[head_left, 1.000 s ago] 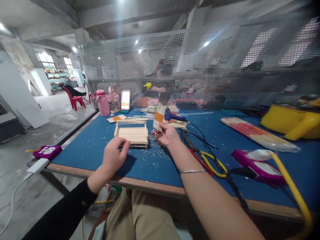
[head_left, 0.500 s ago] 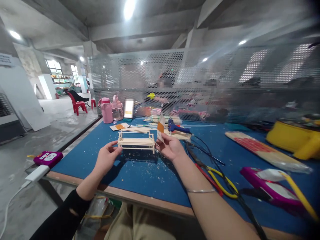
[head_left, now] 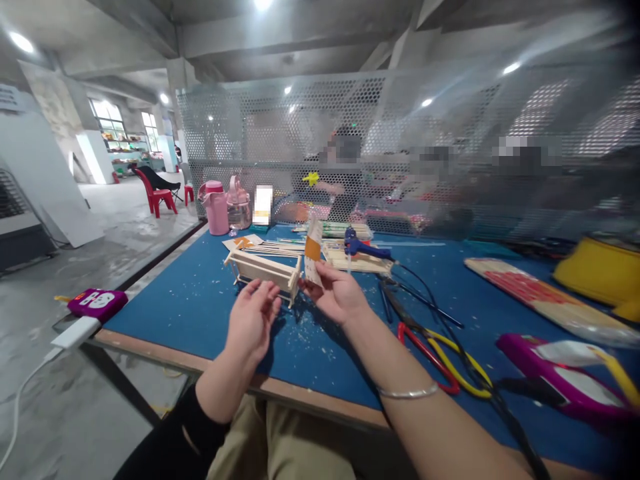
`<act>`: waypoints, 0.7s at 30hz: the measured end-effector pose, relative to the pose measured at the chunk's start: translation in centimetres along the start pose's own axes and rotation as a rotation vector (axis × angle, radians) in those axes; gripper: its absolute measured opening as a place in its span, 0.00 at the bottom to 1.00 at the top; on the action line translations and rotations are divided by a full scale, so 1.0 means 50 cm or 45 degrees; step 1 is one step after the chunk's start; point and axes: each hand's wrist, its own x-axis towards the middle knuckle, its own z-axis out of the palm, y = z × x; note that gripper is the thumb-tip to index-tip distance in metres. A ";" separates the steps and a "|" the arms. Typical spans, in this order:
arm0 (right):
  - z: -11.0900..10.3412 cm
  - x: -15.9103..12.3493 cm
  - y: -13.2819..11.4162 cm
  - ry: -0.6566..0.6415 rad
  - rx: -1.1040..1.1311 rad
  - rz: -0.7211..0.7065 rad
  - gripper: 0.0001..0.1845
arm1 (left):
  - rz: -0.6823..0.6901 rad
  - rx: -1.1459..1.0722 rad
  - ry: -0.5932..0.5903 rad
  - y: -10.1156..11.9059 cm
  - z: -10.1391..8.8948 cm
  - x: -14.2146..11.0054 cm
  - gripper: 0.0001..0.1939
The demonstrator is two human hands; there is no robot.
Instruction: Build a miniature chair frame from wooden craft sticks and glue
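Observation:
A small frame of pale wooden sticks [head_left: 263, 265] sits tilted just above the blue table mat [head_left: 200, 300]. My left hand [head_left: 253, 320] is in front of it with bent fingers, the tips gripping the frame's lower front edge near its right end. My right hand [head_left: 336, 293] is beside the frame's right end and pinches a white and orange card [head_left: 313, 252], held upright between thumb and fingers. Wood crumbs lie scattered on the mat beneath both hands.
A blue glue gun [head_left: 365, 249] lies on loose sticks [head_left: 357, 263] behind my right hand. Red and yellow pliers [head_left: 443, 357] and black cables lie to the right, beyond them a purple device [head_left: 550, 377], a stick packet [head_left: 540, 300] and a yellow tub [head_left: 597, 270]. Pink bottles [head_left: 216, 208] stand far left. People sit behind the mesh screen [head_left: 400, 133].
My left hand slid from the frame's left end to its front near the right end. The frame turned, its left end now swung away. My right hand kept the card.

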 end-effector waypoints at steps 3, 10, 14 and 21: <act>-0.001 0.002 0.005 0.007 -0.001 -0.007 0.08 | -0.010 0.087 -0.142 -0.024 0.013 -0.015 0.09; 0.001 -0.004 0.009 -0.142 -0.028 0.007 0.06 | 0.101 0.406 -0.224 -0.016 0.031 0.001 0.23; 0.000 -0.005 0.009 -0.173 -0.033 -0.004 0.07 | 0.075 0.293 -0.251 -0.021 0.025 0.005 0.22; 0.002 -0.004 0.008 -0.157 -0.045 -0.017 0.09 | 0.064 0.231 -0.368 -0.031 0.004 0.005 0.20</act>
